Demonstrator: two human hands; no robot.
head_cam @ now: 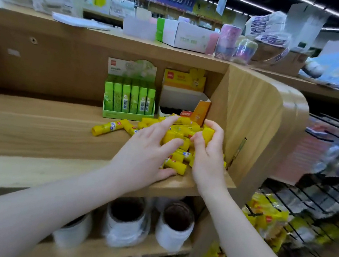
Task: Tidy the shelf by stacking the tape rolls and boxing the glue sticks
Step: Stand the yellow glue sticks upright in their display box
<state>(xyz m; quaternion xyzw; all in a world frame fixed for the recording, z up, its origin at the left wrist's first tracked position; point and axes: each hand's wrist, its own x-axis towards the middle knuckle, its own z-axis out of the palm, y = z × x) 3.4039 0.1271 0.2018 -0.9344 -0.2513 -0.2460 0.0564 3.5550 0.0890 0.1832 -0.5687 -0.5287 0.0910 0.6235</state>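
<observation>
yellow glue sticks [181, 139] lay heaped on the wooden shelf [37, 134], pointing every way; one stray stick [109, 126] pointed left. the left hand [147, 151] rested spread on the heap, the right hand [208, 154] gripped a stick. the yellow box [181, 96] stood behind, its writing blurred

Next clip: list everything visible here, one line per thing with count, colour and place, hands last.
glue sticks: a loose pile, count unclear, yellow, right end of the middle shelf
stray glue stick: one, yellow, left of the pile
yellow display box: one, open, behind the pile
green display box: one, full of green packs, left of the yellow box
tape rolls: about four, white wrapped, shelf below
white carton: one, green edge, top shelf
left hand: fingers spread over the pile
right hand: grips a glue stick
</observation>
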